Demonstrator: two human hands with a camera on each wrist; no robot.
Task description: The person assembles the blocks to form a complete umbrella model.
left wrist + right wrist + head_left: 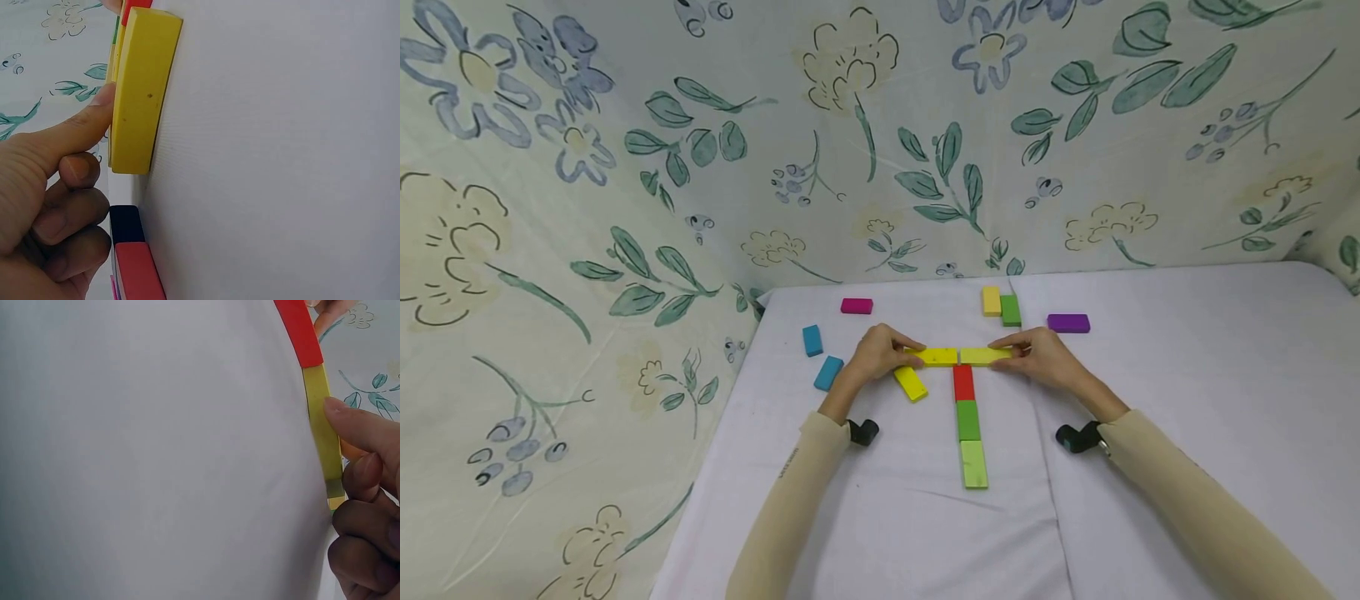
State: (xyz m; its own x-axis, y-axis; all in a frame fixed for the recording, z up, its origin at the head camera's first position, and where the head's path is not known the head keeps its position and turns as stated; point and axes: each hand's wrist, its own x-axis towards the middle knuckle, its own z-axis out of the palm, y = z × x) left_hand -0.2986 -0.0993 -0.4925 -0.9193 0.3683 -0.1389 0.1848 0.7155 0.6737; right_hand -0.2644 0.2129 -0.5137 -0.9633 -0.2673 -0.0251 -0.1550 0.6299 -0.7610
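Observation:
Wooden blocks lie flat on the white cloth in a T shape. My left hand (877, 353) pinches the left yellow block (942, 357) of the crossbar between thumb and fingers. At the other end, my right hand (1047, 358) pinches a yellow-green block (981, 357), its thumb along the near side in the right wrist view. The two blocks stand end to end with a narrow gap. Below their junction runs a stem of a red block (964, 383), a green block (968, 421) and a light green block (973, 464). A loose yellow block (911, 384) lies slanted under the left hand.
Two blue blocks (812, 341) lie left of the left hand, a magenta block (857, 306) behind it. At the back are a yellow-orange block (992, 301) beside a green block (1011, 310), and a purple block (1068, 323). A floral cloth (880, 208) hangs behind the table.

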